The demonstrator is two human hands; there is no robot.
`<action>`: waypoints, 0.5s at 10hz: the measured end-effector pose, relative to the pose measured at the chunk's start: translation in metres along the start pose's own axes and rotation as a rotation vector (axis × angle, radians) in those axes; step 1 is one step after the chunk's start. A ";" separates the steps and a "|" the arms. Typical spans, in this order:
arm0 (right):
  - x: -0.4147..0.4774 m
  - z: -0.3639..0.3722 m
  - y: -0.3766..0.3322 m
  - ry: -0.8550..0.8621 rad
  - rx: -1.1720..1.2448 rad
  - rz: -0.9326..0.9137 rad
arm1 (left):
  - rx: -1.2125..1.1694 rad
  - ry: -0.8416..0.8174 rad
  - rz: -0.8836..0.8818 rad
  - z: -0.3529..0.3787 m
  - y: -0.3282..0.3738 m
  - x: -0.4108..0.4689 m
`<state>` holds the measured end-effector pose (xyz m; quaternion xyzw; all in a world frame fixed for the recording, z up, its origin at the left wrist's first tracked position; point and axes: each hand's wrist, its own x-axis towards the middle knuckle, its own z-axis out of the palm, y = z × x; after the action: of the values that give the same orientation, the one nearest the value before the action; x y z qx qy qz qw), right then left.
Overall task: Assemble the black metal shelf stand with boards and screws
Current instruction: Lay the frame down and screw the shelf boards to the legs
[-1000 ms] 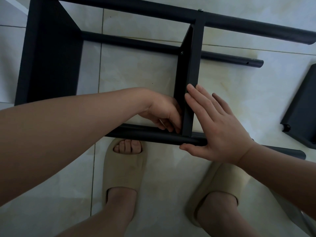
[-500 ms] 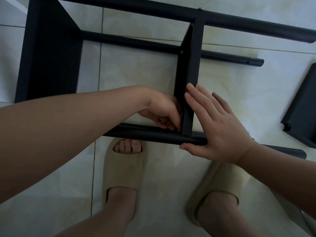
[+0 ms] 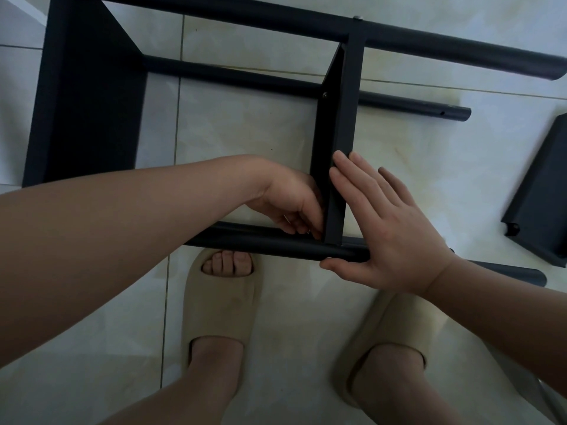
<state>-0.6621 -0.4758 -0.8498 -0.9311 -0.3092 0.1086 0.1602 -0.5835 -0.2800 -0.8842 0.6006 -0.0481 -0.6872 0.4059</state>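
My right hand [image 3: 389, 234] lies flat, bracing the stiff, likely slick board [image 3: 337, 133] against the near tube [image 3: 260, 239]; my left hand [image 3: 294, 204] curls at their joint, contents I can't tell

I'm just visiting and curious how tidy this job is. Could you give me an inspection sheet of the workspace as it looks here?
Surface: pale tiled floor, yellowish marks in places.
Job's things: black metal shelf stand lying on the floor; narrow black cross board between its tubes; small silver screw in that board; loose black board lying apart at the right.
Clutter: nothing seen.
Hands: left hand curls its fingers into the corner where the cross board meets the near black round tube, and what it holds is hidden; right hand presses flat on the board's other side.
Cables: nothing seen.
Surroundings: two beige slippers on the person's feet.
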 end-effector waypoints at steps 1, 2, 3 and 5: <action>0.000 0.000 0.000 0.001 0.001 0.000 | 0.007 -0.003 0.010 -0.001 0.002 -0.002; 0.000 0.000 -0.001 0.001 -0.001 -0.001 | -0.006 -0.001 0.014 0.000 0.001 -0.002; 0.000 -0.001 0.000 -0.002 -0.002 -0.001 | -0.029 -0.005 0.018 0.000 0.001 -0.002; 0.000 0.000 -0.001 0.000 0.004 0.002 | -0.046 -0.014 0.027 -0.001 0.000 -0.002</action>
<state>-0.6625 -0.4747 -0.8489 -0.9311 -0.3079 0.1092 0.1621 -0.5829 -0.2786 -0.8831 0.5854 -0.0434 -0.6867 0.4287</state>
